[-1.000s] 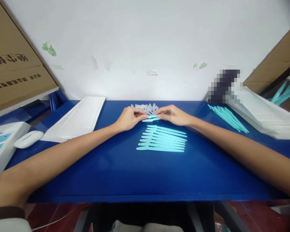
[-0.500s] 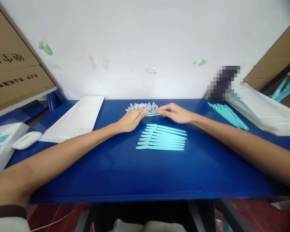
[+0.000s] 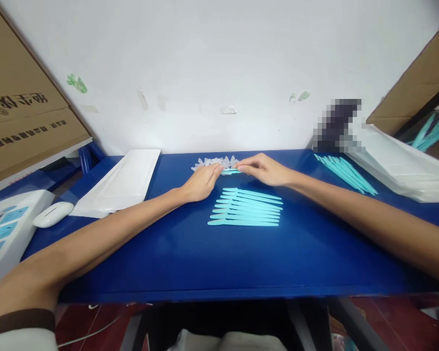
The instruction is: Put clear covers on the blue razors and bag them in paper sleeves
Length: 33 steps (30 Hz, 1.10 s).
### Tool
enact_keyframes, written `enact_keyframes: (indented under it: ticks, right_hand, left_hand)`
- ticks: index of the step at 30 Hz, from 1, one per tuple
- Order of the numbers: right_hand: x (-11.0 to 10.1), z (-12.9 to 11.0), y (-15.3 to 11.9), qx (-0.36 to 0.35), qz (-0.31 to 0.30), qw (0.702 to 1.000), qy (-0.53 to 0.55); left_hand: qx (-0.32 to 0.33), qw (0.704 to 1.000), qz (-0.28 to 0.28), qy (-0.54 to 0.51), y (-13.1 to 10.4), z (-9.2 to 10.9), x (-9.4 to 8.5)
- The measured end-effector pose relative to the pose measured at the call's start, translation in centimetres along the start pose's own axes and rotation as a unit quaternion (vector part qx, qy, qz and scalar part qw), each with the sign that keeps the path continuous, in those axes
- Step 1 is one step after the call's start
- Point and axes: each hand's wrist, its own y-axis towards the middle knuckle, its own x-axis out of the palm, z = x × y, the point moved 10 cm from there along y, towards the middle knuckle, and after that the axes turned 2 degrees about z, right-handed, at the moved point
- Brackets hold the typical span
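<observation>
My left hand (image 3: 201, 182) and my right hand (image 3: 266, 169) meet over the far middle of the blue table. Between their fingertips is a slim turquoise eyebrow razor (image 3: 231, 171), pinched from both sides; whether it is one or two is hard to make out. Just behind the fingers lies a heap of small translucent caps (image 3: 209, 162), partly hidden by my left hand. Closer to me, several turquoise eyebrow razors (image 3: 251, 208) lie fanned in a row, blade ends to the left.
More turquoise razors (image 3: 346, 173) lie at the right, beside a stack of white plastic packs (image 3: 406, 168). On the left are flat white packs (image 3: 120, 180), a white oval case (image 3: 53, 214) and a power strip (image 3: 12, 226). Cardboard boxes (image 3: 32, 87) flank the table (image 3: 168, 258).
My view has shifted slightly, so things at the left appear further right. Both hands stay together at the heap, still pinching the razor, with only small finger movement.
</observation>
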Motion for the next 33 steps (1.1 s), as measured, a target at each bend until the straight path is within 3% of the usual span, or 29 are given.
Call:
enact_keyframes:
  ticks: [8,13,16,22,26,30,33]
  right_hand:
    - [0.4,-0.2,0.2,-0.007,-0.008,1.000,0.014]
    - [0.5,0.2,0.3,0.017,-0.071,0.997,0.020]
    - [-0.6,0.8,-0.1,0.043,-0.110,0.992,-0.040]
    - [-3.0,3.0,-1.4,0.114,-0.169,0.941,-0.271]
    - [-3.1,3.2,-2.1,0.156,-0.188,0.897,-0.367]
    - [-2.3,2.5,-2.5,0.175,-0.205,0.888,-0.372]
    - [-2.1,2.4,-2.7,0.188,-0.215,0.893,-0.349]
  left_hand:
    - [-0.005,1.000,-0.010,-0.011,0.0,-0.2,0.2]
    - [-0.024,0.998,-0.015,-0.061,0.5,-1.0,0.0]
    - [-0.035,0.997,-0.016,-0.068,0.7,-2.1,-0.4]
    - [0.012,0.991,-0.066,-0.115,0.4,-2.2,-0.5]
    - [0.036,0.990,-0.058,-0.122,0.1,-1.6,-0.9]
    - [0.074,0.994,-0.028,-0.074,-0.3,-0.9,-1.2]
    - [0.043,0.999,-0.030,-0.006,-0.3,-1.5,-0.7]
